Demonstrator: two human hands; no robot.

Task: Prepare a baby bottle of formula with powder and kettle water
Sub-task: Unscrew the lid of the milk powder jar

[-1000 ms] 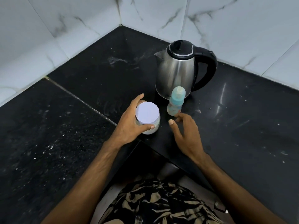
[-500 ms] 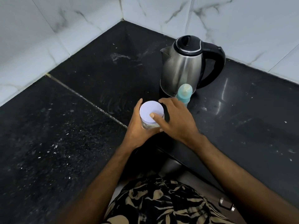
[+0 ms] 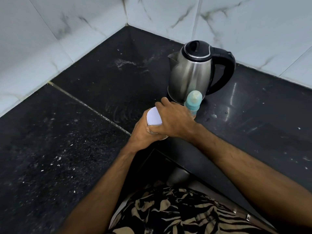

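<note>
1. The counter (image 3: pixel 84 141) was black speckled stone, dusted with pale flecks, and ran into a corner of white marbled wall tiles (image 3: pixel 168 14).
2. The steel kettle (image 3: pixel 190 75) stood upright near that corner, its spout pointing left and its black handle right.
3. The baby bottle (image 3: pixel 193 101) stood upright just in front of the kettle, teat up.
4. The jar (image 3: pixel 153 119) was held in front of the kettle, to the bottle's left, its white lid tilted up.
5. The left hand (image 3: pixel 141 134) gripped the jar's body; the right hand (image 3: pixel 175 119) curled over its lid.

No readable text, label, brand, number or sign is showing on anything in view; the surfaces in the head view are appearing plain and unmarked.
</note>
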